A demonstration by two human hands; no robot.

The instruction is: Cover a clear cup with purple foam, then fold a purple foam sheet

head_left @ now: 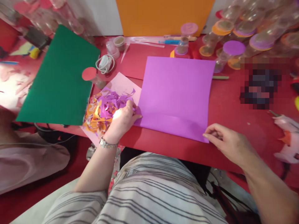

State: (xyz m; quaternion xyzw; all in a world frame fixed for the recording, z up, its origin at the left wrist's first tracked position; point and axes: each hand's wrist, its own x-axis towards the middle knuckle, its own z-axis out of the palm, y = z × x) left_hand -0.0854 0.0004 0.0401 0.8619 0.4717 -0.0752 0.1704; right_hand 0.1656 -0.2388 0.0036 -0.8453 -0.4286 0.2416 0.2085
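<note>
A purple sheet [177, 90] of paper or thin foam lies in front of me, its near edge slightly bent up. My left hand [123, 119] pinches the sheet's near left corner between thumb and fingers. At the near right corner, my right hand [224, 141] grips the edge with thumb and index finger, the other fingers curled. Beside and under my left hand is a heap of purple and orange scraps [100, 110]. The scraps rest on a pale pink sheet [119, 82], partly covered by the purple one.
A large green sheet [60, 81] lies to the left, near a coiled white cable [105, 64] and a jar with a red top [89, 74]. Clear cups with purple discs [233, 48] crowd the back right. A pale glue gun [287, 137] lies at right. Another person's arm [9, 130] shows at left.
</note>
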